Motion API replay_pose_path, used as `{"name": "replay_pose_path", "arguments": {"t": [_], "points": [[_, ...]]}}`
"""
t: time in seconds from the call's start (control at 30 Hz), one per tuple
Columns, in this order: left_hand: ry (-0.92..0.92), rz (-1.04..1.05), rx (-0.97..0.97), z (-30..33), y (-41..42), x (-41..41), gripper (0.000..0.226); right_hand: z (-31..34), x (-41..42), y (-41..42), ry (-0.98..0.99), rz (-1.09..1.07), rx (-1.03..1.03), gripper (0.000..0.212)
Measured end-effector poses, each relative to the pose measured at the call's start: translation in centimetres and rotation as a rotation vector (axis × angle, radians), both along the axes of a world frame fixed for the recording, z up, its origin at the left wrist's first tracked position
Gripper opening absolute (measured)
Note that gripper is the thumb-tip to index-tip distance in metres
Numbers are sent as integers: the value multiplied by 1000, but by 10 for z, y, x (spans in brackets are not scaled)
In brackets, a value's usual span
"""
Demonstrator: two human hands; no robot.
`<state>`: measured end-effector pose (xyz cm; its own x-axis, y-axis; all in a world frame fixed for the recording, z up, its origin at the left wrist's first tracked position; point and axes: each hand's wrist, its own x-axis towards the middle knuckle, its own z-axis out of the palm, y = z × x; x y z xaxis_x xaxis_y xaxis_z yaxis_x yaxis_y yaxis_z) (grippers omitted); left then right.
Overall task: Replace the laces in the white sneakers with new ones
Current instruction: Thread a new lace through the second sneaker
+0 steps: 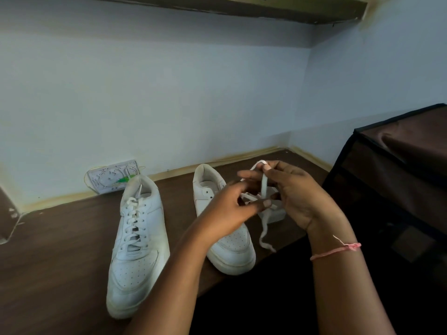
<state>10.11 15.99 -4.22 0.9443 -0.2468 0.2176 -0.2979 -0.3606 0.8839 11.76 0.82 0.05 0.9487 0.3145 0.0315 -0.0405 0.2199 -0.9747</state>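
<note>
Two white sneakers stand on a dark brown table [60, 238]. The left sneaker [137, 247] is laced with a white lace. The right sneaker [229, 240] shows bare eyelets and no lace. Above it both hands hold a loose white lace [264, 221], whose tail dangles down beside the shoe. My right hand [302, 197] pinches a loop of the lace at its top between thumb and fingers. My left hand [232, 209] pinches a lower strand at its fingertips. A white object [273, 215] lies partly hidden under the hands.
A white packet [112, 176] with green marks leans against the wall behind the left sneaker. A dark fabric-covered rack [396, 175] stands at the right. A shelf [242, 8] runs overhead. The table's front edge drops off near my arms.
</note>
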Motion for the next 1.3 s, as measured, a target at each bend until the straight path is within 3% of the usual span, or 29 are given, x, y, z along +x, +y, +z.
{"name": "replay_pose_path", "arguments": {"t": [0.13,0.23,0.37,0.43,0.5,0.57,0.63,0.73,0.87,0.97,1.07,1.1,1.2,1.3], "points": [[13,80,-23,0,-7,-1,9,0,-1,7,-20,-63,-7,15],[27,87,25,6,15,-1,16,-7,8,0,20,-279,-70,13],[88,94,64,8,50,-2,22,-21,19,-14,-33,-588,-520,5],[21,177,79,6,57,1,22,-25,19,-11,-234,-640,-807,15],[-96,262,23,8,55,3,20,-24,18,-1,-470,-532,-854,25],[-166,299,0,12,49,3,19,-19,13,16,-486,-266,-672,20],[-184,334,-7,13,43,2,20,-18,8,30,-477,-91,-631,17],[-206,369,-13,10,42,3,23,-17,6,37,-585,-205,-722,10],[-147,376,28,9,57,3,31,-20,13,24,-490,-454,-731,8],[-98,375,79,6,77,3,33,-29,18,9,-494,-666,-1004,16],[-72,391,136,3,85,4,30,-31,19,8,-453,-596,-1204,19],[-75,379,141,3,84,4,29,-29,19,13,-446,-477,-1163,28],[-100,322,81,4,71,6,21,-22,12,41,-444,-174,-781,46],[-106,297,-34,5,56,8,14,-24,5,60,-510,-147,-635,36]]}}
